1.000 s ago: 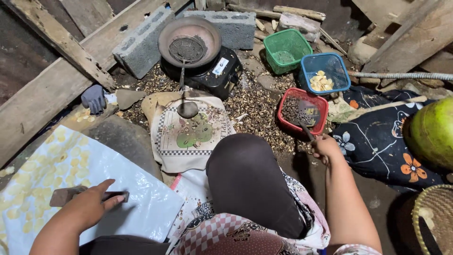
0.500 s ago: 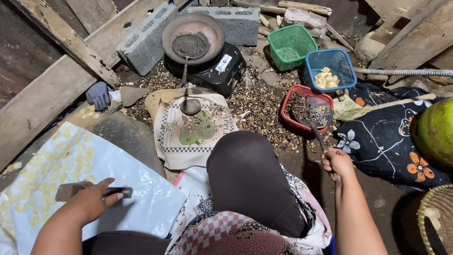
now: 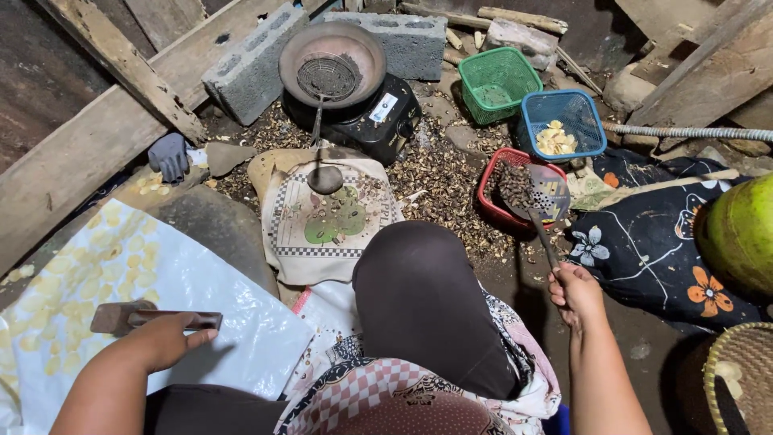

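My right hand grips the handle of a perforated metal scoop whose head hovers over the red basket of dark nuts. My left hand rests on a white plastic sheet and holds a small dark hammer-like tool. Ahead lies a patterned cloth with a few nuts and a ladle on it. A wok with a wire strainer sits on a black stove.
A blue basket holds pale kernels; a green basket stands behind it. Shells litter the ground. Concrete blocks, wooden planks, a grey glove, a green coconut, floral cloth and a woven basket surround me. My knee is central.
My right hand has drawn back towards me and lifted the scoop out of the red basket. My left hand stays on the tool.
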